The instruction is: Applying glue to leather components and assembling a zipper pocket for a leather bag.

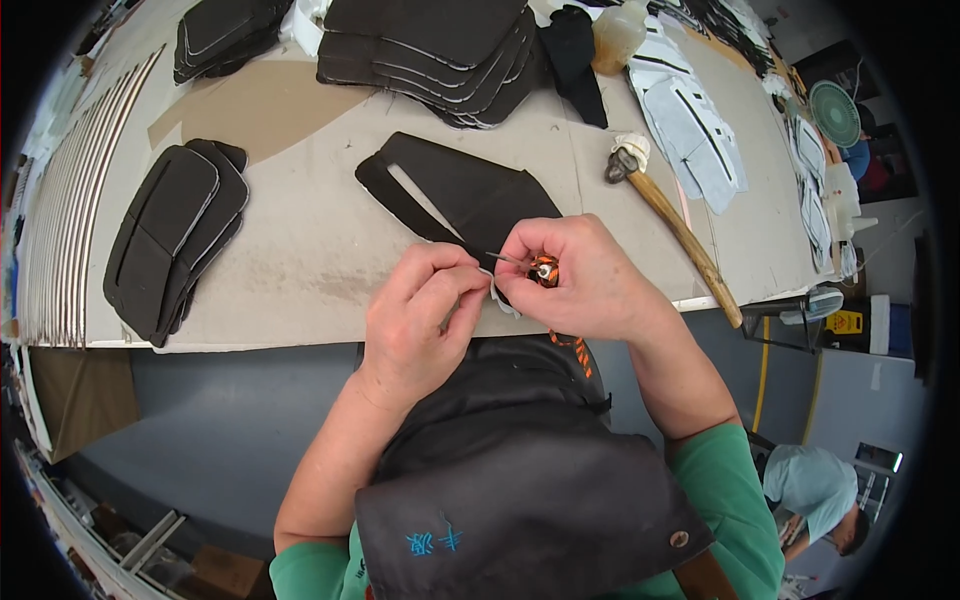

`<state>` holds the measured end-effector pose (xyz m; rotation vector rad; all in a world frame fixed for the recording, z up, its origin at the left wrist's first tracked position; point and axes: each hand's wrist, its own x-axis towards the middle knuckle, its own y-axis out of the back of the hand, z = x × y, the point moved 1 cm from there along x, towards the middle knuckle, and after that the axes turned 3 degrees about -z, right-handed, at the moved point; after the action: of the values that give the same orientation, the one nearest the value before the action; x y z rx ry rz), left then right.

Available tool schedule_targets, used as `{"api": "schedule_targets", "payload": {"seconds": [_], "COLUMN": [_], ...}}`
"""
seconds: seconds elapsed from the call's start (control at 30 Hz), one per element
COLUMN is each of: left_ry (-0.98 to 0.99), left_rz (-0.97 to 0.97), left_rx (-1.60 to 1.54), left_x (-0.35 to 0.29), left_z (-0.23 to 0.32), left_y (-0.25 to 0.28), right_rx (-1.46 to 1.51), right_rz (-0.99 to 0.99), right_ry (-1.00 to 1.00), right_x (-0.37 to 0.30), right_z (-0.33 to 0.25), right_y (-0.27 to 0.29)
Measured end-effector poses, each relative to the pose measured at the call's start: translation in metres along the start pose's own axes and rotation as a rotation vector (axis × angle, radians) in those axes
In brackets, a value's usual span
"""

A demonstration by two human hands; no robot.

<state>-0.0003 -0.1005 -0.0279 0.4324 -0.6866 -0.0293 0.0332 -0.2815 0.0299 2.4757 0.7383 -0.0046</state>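
Note:
A dark brown panel (455, 185) with a long slit-like opening lies on the table, its near end reaching my hands. My left hand (420, 310) pinches the panel's near corner, where a bit of whitish backing shows; exactly what sits between the fingertips is partly hidden. Closed in my right hand (585, 280) is a small pointed metal tool (508, 260), its tip aimed left toward the left fingertips. Orange-and-black striped cord (580, 355) is bunched round the tool and hangs below the hand.
Stacked dark panels lie at left (175, 240) and at the back (430, 60). A wooden-handled hammer (690, 240) rests to the right, its handle past the table edge. White cut pieces (690, 120) and a translucent bottle (618, 38) are at back right. A person (815, 490) bends at far right.

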Motion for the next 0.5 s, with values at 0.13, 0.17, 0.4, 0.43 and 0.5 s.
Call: {"api": "schedule_targets", "payload": {"seconds": [0.13, 0.17, 0.4, 0.43, 0.5], "left_ry": [0.043, 0.052, 0.052, 0.052, 0.050], "left_rz": [-0.028, -0.037, -0.049, -0.050, -0.048], "left_rx": [0.000, 0.000, 0.028, 0.028, 0.023], "left_x": [-0.002, -0.002, -0.003, -0.003, -0.003], "left_z": [0.001, 0.002, 0.001, 0.000, 0.000], "left_y": [0.001, 0.002, 0.003, 0.002, 0.002], "right_rx": [-0.030, -0.051, 0.192, 0.200, 0.210], "right_rz": [-0.026, -0.014, -0.061, -0.065, -0.070], "right_ry": [-0.070, -0.040, -0.121, -0.135, -0.151], "right_x": [0.002, 0.002, 0.005, 0.006, 0.005], "right_z": [-0.001, 0.001, 0.012, 0.013, 0.014], "right_y": [0.001, 0.001, 0.004, 0.004, 0.004]}}
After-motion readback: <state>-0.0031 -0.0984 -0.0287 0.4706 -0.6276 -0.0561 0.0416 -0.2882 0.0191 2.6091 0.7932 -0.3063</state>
